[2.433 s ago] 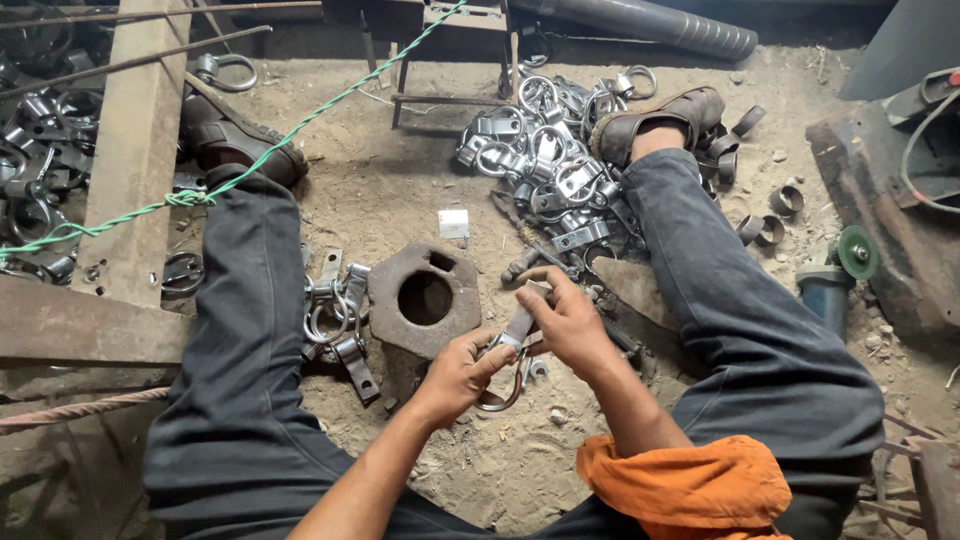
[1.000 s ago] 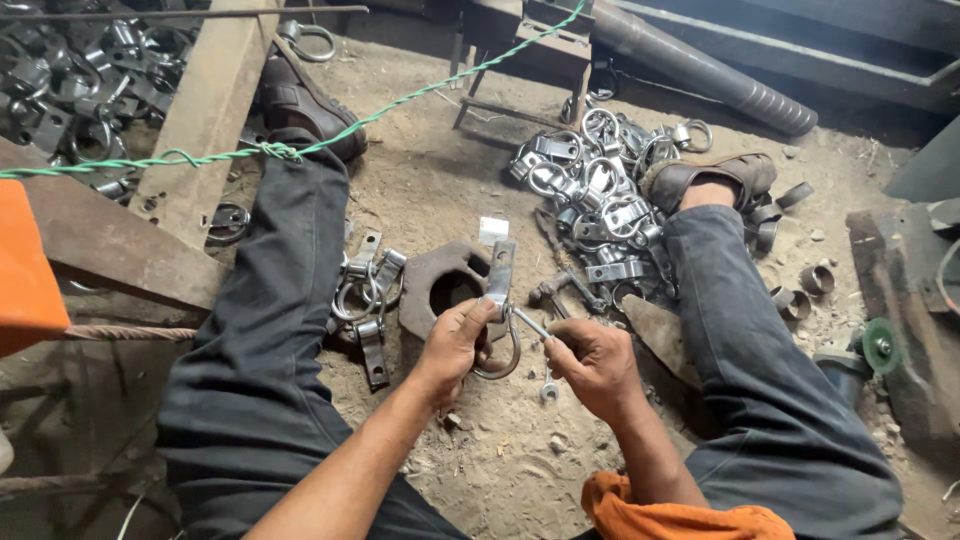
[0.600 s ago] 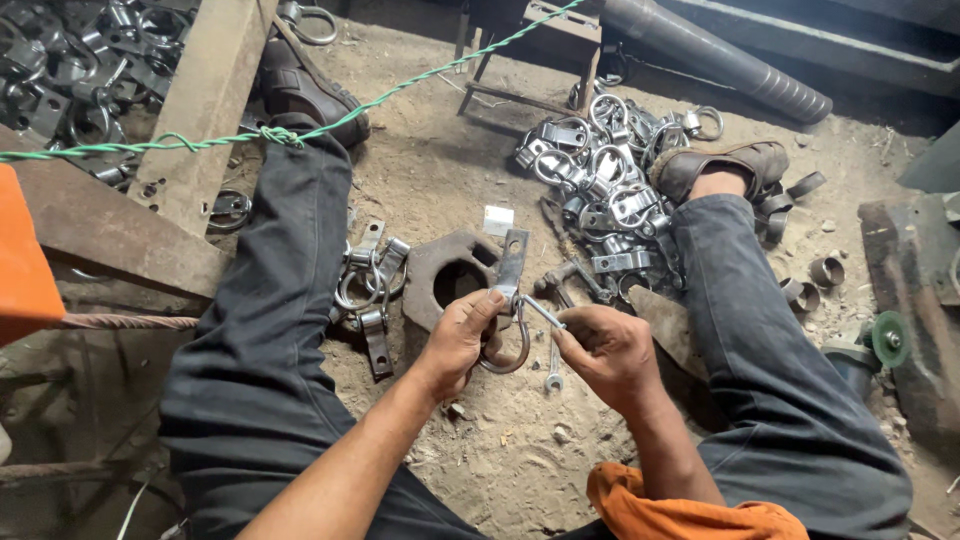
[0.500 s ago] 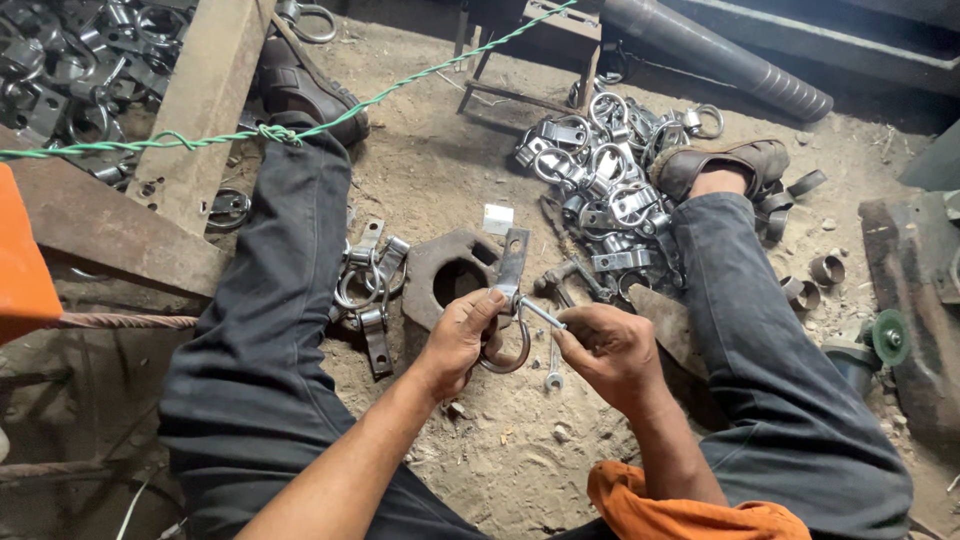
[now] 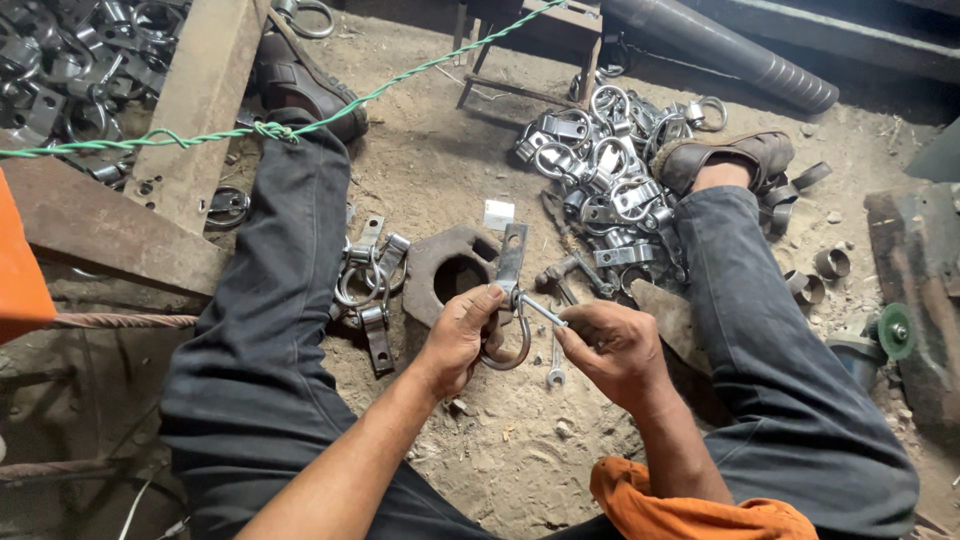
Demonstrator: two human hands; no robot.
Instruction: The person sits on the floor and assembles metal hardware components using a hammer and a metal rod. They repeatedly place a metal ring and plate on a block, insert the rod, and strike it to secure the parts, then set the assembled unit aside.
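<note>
Since half a second ago little has shifted: the left hand (image 5: 462, 335) still clasps the grey metal ring clamp (image 5: 508, 300) while the right hand (image 5: 612, 350) pinches what looks like a thin steel bolt (image 5: 541, 310) at its eye

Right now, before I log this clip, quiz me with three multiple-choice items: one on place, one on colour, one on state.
1. Where does the pile of metal clamps lie?
A. by the right foot
B. on the wooden beam
C. in a bucket

2. What colour is the twisted rope?
A. red
B. green
C. white

3. What does the left hand do?
A. lies flat on the dirt
B. grips a clamp
C. points upward

Answers: A, the clamps are heaped beside the shoe; B, it runs green across the beam; B, the fingers close around the clamp while the right hand holds a bolt.
</note>
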